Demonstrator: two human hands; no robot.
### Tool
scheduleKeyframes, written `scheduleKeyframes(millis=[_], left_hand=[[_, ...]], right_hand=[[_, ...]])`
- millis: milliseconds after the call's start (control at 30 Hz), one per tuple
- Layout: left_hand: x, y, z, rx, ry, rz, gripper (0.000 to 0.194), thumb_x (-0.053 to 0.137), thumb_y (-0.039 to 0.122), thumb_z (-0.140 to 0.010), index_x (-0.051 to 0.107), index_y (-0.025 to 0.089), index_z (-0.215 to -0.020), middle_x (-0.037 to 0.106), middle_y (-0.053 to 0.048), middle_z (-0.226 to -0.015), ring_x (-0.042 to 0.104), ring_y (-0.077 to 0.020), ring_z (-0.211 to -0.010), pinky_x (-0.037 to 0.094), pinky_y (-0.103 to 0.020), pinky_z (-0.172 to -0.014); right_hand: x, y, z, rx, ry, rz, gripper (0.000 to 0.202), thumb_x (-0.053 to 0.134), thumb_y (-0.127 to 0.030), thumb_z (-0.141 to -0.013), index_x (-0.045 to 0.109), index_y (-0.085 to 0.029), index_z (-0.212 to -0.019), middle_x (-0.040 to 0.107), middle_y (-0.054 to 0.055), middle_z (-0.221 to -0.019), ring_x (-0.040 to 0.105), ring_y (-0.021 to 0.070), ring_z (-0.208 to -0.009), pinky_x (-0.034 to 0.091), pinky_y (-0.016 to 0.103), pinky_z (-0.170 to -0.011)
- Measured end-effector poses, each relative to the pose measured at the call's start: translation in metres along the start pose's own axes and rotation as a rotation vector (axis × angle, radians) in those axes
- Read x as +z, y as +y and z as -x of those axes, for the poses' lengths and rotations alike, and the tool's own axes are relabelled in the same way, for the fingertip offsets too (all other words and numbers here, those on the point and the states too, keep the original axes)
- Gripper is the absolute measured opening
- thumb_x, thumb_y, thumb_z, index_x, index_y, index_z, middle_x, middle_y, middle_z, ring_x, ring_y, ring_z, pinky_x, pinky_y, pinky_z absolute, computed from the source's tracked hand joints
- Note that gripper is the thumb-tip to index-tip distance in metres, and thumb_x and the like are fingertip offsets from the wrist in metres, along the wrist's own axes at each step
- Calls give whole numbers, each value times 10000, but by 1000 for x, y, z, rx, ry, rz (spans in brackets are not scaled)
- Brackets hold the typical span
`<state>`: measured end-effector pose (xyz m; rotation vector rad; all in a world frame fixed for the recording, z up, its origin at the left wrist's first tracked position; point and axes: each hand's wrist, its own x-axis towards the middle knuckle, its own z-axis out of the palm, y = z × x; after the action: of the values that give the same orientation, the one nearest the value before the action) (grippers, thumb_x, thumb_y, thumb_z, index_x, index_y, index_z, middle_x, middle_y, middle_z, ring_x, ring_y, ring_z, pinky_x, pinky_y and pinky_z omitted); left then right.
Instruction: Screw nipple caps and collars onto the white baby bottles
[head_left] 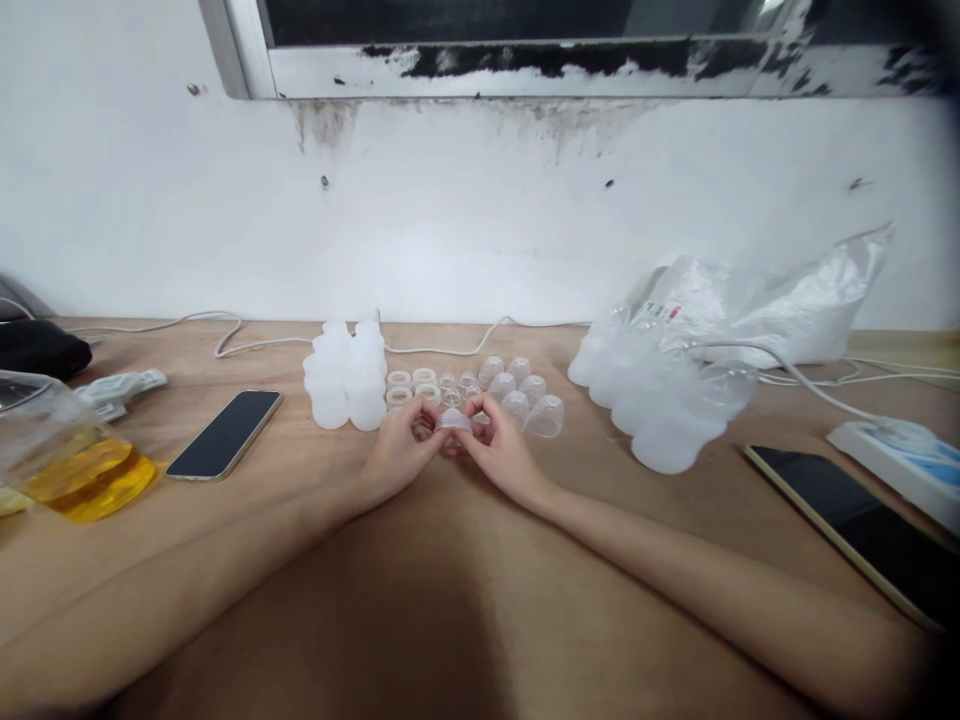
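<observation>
Both hands meet over the wooden table and pinch one small translucent piece between them, a baby bottle nipple [453, 418] that seems to sit in a ring. My left hand [405, 445] grips its left side with thumb and fingers, and my right hand [504, 450] grips the right side. Just beyond stand white collar rings [399, 379] in rows, with several clear nipples [448, 380] beside them. Right of these, clear dome caps [544, 415] stand in rows. Frosted white bottles [349, 385] are grouped to the left of the rings. Fingers partly hide the held piece.
More frosted bottles, some with clear caps [667, 430], stand at the right before a plastic bag [795, 305]. A phone [225, 435] and a pitcher of yellow liquid [82, 460] are left; another dark-screened device [855, 530] and a power strip [904, 455] lie right.
</observation>
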<state>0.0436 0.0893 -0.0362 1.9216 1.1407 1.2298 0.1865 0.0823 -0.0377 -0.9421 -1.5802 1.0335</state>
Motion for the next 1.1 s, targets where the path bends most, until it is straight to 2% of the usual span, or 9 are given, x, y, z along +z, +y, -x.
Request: scheduleKeyframes(millis=[233, 433, 600, 733, 833, 900, 967, 1033, 1100], left_hand=[[-1, 5, 1, 40, 27, -126, 106, 518, 208, -701, 440, 172, -637, 473, 50, -562, 440, -83, -517, 346, -196, -495], [-1, -3, -1, -15, 70, -35, 80, 502, 205, -710, 432, 176, -687, 487, 36, -635, 481, -96, -558, 370, -206, -506], [-3, -3, 0, 23, 50, -61, 62, 475, 123, -686, 462, 180, -706, 530, 24, -680, 525, -118, -638, 394, -213, -538], [-3, -4, 3, 50, 45, -118, 99, 456, 108, -699, 493, 186, -746, 555, 10, -724, 524, -126, -688, 398, -214, -556], [-5, -1, 9, 146, 39, -168, 125, 453, 116, -703, 487, 185, -802, 535, -40, -901, 519, -135, -745, 408, -218, -552], [-13, 6, 11, 266, 31, -255, 259, 484, 127, -679, 457, 181, -930, 465, -86, -1059, 512, -147, -799, 432, -244, -605], [-27, 18, 8, 400, 32, -419, 470, 524, 153, -657, 367, 167, -1100, 400, -126, -1149, 478, -189, -923, 421, -310, -762], [-49, 31, -1, 493, 129, -653, 457, 538, 227, -681, 379, 147, -1101, 399, -140, -1136, 404, -247, -1037, 350, -376, -865], [-74, 40, -14, 404, 222, -902, 420, 542, 385, -701, 445, 143, -1031, 403, -144, -1114, 383, -289, -1027, 305, -437, -866]], right_hand=[[2, 0, 1, 21, -26, -19, 179, 526, -311, -744, 368, -233, -781, 471, -45, -665, 548, 114, -541, 500, 288, -533], [0, -2, -2, 105, -138, -325, 271, 607, -349, -685, 385, -232, -786, 478, -37, -772, 542, 116, -695, 514, 277, -565], [-3, -1, -6, 221, -154, -528, 251, 620, -341, -684, 443, -211, -807, 533, -27, -742, 553, 114, -687, 480, 259, -574], [-4, 1, -6, 252, -144, -521, 364, 670, -278, -638, 491, -210, -947, 586, 2, -824, 567, 126, -751, 463, 249, -613], [-7, 1, -4, 237, -159, -427, 468, 688, -250, -618, 496, -222, -1043, 603, 8, -868, 576, 134, -800, 458, 270, -698], [-12, 0, 0, 226, -137, -342, 482, 691, -256, -613, 505, -229, -1057, 611, 6, -862, 583, 143, -814, 449, 292, -749], [-18, -1, 4, 220, -107, -284, 463, 674, -283, -636, 510, -237, -1065, 619, 12, -871, 590, 150, -811, 441, 315, -775], [-24, -1, 8, 222, -85, -266, 449, 656, -308, -659, 505, -248, -1078, 623, 23, -906, 599, 160, -801, 440, 335, -784], [-28, -1, 9, 225, -57, -279, 446, 650, -326, -665, 503, -252, -1080, 624, 36, -937, 606, 175, -801, 446, 353, -781]])
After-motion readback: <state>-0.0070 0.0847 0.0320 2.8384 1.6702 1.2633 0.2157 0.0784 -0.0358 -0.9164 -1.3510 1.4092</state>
